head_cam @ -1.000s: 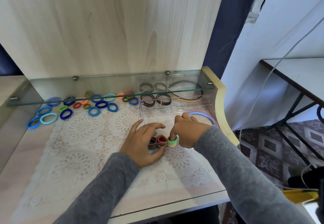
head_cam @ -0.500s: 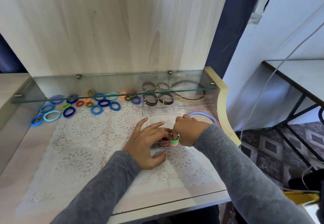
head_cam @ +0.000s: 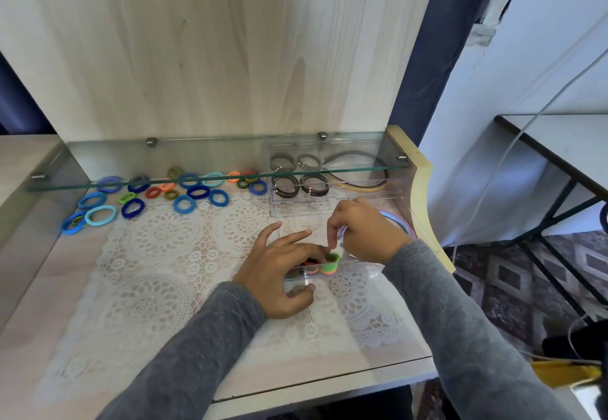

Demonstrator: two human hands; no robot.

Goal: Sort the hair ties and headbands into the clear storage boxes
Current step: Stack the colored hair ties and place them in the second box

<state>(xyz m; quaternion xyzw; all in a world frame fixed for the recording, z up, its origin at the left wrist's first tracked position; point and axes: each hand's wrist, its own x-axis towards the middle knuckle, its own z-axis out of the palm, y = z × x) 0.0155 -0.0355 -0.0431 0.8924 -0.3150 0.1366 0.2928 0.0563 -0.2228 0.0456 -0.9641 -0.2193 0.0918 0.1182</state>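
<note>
A small clear box (head_cam: 360, 266) stands on the lace cloth at the right. My left hand (head_cam: 279, 275) grips its front left corner, thumb on the front wall and fingers over the top. Inside are red ties (head_cam: 309, 266) and a green-and-orange tie stack (head_cam: 330, 263). My right hand (head_cam: 365, 235) hovers just above the green tie with bunched fingers; contact is unclear. A pastel headband (head_cam: 401, 225) lies behind it. A second clear box (head_cam: 329, 202) at the back holds brown ties (head_cam: 286, 186) and a dark headband (head_cam: 362, 186). Several loose blue, green and orange ties (head_cam: 184, 204) lie at the back left.
A glass shelf (head_cam: 148, 182) spans the desk just above the back box and the loose ties. The lace cloth (head_cam: 164, 255) covers the desk's middle. The desk's front edge (head_cam: 329, 383) is close. A side table (head_cam: 559, 143) and a white cable (head_cam: 526, 130) are at the right.
My right hand has lifted slightly, its finger now out of the green tie, which sits in the box. My left hand moved closer over the box's ties.
</note>
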